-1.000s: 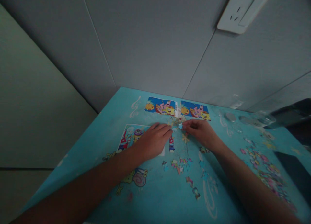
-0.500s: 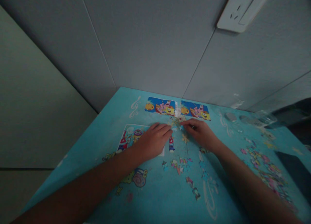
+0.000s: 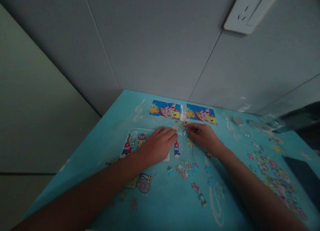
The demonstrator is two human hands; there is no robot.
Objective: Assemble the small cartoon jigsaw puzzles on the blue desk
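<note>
My left hand [image 3: 163, 143] lies across the right part of a cartoon picture sheet [image 3: 128, 142], its fingers bent and held together. Its fingertips rest beside a partly joined strip of jigsaw puzzle pieces [image 3: 177, 148]; what lies under them is hidden. My right hand [image 3: 203, 136] is closed in a pinch just to the right, with thumb and forefinger at a small jigsaw puzzle piece [image 3: 185, 133]. More joined pieces show between and beyond the fingertips. Several loose puzzle pieces [image 3: 186, 171] lie nearer to me.
Two blue cartoon cards [image 3: 166, 109] lie at the table's back edge by the wall. On the right are a large heap of puzzle pieces [image 3: 277, 177], a dark flat object [image 3: 303, 174] and a clear plastic bottle [image 3: 271, 123]. A socket panel [image 3: 250, 10] is on the wall.
My right hand has shifted slightly, its fingers closing in near the joined pieces. The left hand stays in place.
</note>
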